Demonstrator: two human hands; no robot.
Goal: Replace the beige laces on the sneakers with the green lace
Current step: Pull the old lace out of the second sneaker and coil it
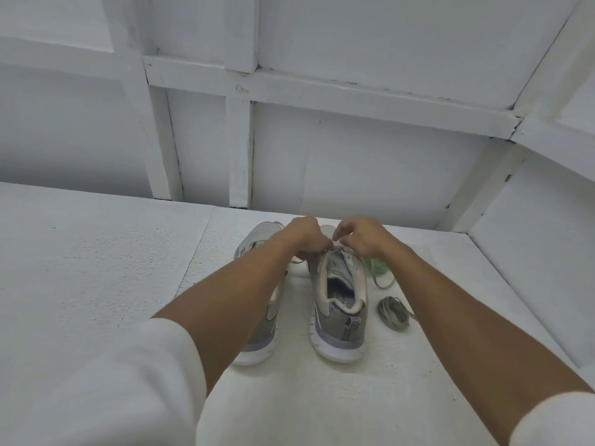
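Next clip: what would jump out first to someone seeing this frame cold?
The left hand and right hand meet over the right sneaker, pinching its beige lace near the tongue. The left sneaker stands beside it on the white surface. To the right lie a coiled lace and, farther back, the green lace.

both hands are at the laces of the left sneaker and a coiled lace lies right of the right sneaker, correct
No: in the head view the left hand and right hand both pinch the beige lace at the right sneaker, not the left sneaker. The coiled lace does lie right of the right sneaker.
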